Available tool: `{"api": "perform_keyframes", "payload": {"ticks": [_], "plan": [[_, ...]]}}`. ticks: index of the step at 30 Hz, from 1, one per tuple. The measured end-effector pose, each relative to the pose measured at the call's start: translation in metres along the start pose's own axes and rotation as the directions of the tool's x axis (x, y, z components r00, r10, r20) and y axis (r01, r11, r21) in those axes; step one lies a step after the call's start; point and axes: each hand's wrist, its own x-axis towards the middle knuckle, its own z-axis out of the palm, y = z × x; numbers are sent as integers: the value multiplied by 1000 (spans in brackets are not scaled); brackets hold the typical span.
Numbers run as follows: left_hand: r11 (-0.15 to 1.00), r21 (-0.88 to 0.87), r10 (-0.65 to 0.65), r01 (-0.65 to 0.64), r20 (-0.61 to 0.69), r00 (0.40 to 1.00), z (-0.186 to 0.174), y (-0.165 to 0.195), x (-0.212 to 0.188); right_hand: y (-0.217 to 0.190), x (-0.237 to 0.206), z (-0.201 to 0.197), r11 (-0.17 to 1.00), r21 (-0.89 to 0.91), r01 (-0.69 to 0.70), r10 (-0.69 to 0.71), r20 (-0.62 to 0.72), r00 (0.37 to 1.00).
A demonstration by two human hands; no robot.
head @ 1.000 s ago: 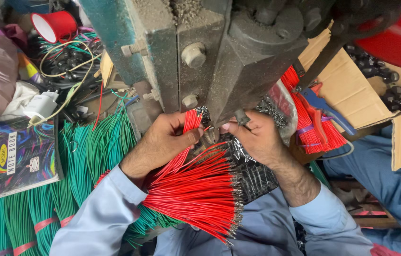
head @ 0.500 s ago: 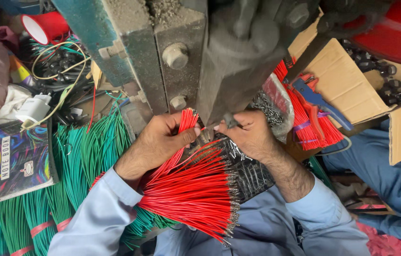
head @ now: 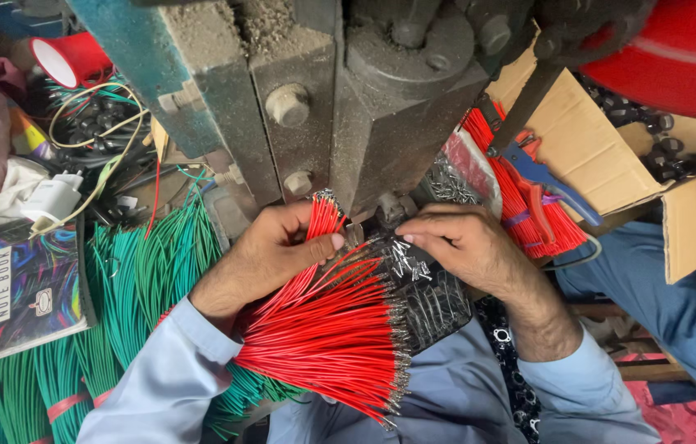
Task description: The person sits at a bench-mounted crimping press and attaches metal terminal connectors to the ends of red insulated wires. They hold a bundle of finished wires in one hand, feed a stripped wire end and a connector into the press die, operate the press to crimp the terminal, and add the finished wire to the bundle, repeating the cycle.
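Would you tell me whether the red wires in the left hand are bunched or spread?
Spread: the red wires fan out from the left hand.

Light-blue long shirt sleeves [head: 159,386]

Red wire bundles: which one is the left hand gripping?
The fanned bundle of red wires in the middle, pinched by the left hand. The other red bundle lies untouched beside the cardboard box.

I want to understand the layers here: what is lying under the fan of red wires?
Under the red wires shows a dark bag of small metal terminals and, at left, green wires. The left hand grips the fan's top. What lies beneath its middle is covered.
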Motion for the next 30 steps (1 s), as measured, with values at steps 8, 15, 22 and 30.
{"api": "perform_keyframes", "payload": {"ticks": [8,15,22,30], "plan": [[1000,-11,17,-17,4,1000,-4,-6,3,9,0,1,991,-122,48,-43,40,998],[998,-56,14,-13,9,1000,-4,-5,2,20,-6,1,998,-16,-68,69,32,997],[999,-38,26,-26,5,1000,-1,0,0,21,-13,5,974,107,-200,204,-25,979],[999,-12,53,-53,14,998,0,1,2,12,-14,-7,1000,-26,1,1,48,999]]}}
